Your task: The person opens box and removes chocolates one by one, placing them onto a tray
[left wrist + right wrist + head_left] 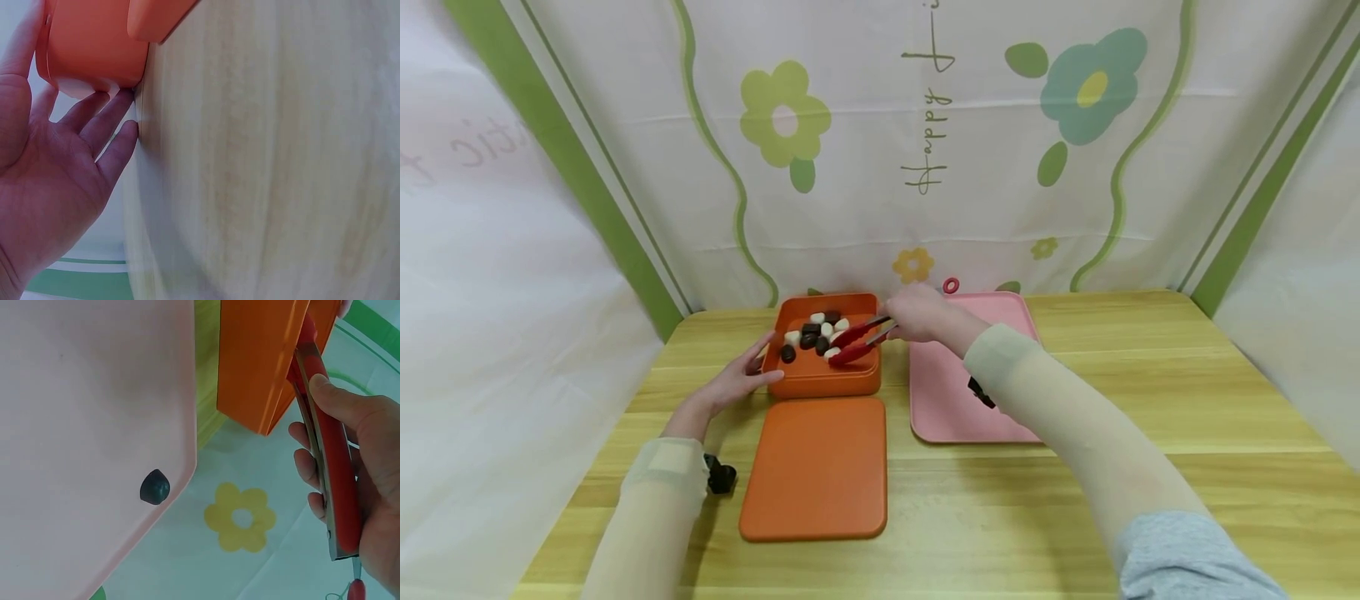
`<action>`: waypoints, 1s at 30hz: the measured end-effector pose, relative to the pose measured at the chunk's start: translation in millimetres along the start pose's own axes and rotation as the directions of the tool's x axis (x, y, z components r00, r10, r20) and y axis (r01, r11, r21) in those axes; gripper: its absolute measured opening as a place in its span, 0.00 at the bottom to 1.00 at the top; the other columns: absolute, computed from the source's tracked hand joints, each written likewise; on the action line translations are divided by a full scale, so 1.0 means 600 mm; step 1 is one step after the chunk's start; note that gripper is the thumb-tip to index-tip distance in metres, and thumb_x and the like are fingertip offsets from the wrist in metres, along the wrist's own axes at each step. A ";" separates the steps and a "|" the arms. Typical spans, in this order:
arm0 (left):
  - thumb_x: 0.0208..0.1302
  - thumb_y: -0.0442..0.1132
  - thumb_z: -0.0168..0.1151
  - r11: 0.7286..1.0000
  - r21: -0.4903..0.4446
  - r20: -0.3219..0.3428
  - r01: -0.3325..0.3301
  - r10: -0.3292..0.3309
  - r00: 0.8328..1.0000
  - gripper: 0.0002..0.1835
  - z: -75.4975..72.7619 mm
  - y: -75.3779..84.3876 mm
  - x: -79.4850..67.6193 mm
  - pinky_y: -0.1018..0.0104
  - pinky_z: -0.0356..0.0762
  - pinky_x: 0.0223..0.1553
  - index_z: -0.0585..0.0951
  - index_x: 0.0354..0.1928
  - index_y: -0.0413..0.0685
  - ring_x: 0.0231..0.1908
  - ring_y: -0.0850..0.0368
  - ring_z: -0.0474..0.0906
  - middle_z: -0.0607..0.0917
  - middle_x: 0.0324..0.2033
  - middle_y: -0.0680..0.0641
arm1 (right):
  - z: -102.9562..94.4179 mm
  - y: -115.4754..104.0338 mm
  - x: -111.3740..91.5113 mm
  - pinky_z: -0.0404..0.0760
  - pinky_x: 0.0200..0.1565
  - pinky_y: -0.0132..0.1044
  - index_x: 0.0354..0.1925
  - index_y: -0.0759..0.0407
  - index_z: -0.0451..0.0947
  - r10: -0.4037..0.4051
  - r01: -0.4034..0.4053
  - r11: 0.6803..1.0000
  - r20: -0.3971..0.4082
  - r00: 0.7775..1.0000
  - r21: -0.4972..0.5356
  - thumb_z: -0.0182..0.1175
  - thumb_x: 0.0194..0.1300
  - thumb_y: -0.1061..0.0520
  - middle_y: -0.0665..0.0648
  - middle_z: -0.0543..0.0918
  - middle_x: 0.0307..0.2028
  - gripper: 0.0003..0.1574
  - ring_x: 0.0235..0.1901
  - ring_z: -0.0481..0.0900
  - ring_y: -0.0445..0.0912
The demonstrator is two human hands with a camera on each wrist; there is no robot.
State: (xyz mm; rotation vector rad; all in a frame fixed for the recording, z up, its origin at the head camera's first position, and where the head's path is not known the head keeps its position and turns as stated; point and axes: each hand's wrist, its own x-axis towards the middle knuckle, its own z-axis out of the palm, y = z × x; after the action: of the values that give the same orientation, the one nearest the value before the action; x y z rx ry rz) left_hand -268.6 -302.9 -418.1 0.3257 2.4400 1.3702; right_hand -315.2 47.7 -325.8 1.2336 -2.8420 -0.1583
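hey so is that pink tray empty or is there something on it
Not empty: the right wrist view shows one dark piece on the pink tray, near a corner.

A wood-grained table (955, 517) carries an orange box (827, 385), an orange lid (815, 469) and a pink tray (943, 400).

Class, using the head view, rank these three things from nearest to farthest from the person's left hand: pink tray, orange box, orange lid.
1. Orange box: immediately right of the left hand, which touches it.
2. Orange lid: on the table in front of the box, apart from the hand.
3. Pink tray: farther right, past the box and lid.
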 end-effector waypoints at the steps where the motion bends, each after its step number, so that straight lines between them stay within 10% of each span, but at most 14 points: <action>1: 0.70 0.48 0.59 1.000 -0.002 0.000 0.000 0.000 1.000 0.45 0.000 0.001 0.000 0.35 0.47 0.65 0.41 0.78 0.61 0.71 0.33 0.45 0.49 0.73 0.33 | 0.000 0.001 -0.002 0.74 0.32 0.41 0.42 0.53 0.84 -0.004 0.004 1.000 -0.011 1.000 0.000 0.69 0.61 0.48 0.49 0.82 0.30 0.14 0.30 0.76 0.48; 19: 0.70 0.48 0.59 1.000 -0.017 0.008 -0.001 0.001 1.000 0.45 0.004 -0.003 -0.001 0.36 0.47 0.66 0.41 0.78 0.60 0.71 0.33 0.47 0.47 0.74 0.34 | -0.023 0.038 -0.069 0.76 0.51 0.48 0.59 0.61 0.78 -0.006 0.024 0.993 -0.150 0.989 0.117 0.65 0.65 0.50 0.59 0.83 0.51 0.27 0.48 0.80 0.53; 30: 0.73 0.45 0.56 1.000 -0.012 0.005 -0.010 0.010 1.000 0.42 0.003 0.001 -0.004 0.35 0.46 0.66 0.41 0.78 0.59 0.71 0.33 0.44 0.44 0.75 0.37 | -0.029 0.082 -0.122 0.77 0.36 0.46 0.55 0.56 0.80 0.087 -0.040 0.981 -0.247 0.965 0.187 0.66 0.64 0.48 0.54 0.84 0.44 0.24 0.37 0.81 0.51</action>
State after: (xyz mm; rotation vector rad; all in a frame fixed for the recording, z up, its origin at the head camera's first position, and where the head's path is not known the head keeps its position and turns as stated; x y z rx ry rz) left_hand -265.6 -301.8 -418.1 0.3382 2.4285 1.3853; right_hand -299.8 133.1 -303.0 1.0960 -2.7125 0.2493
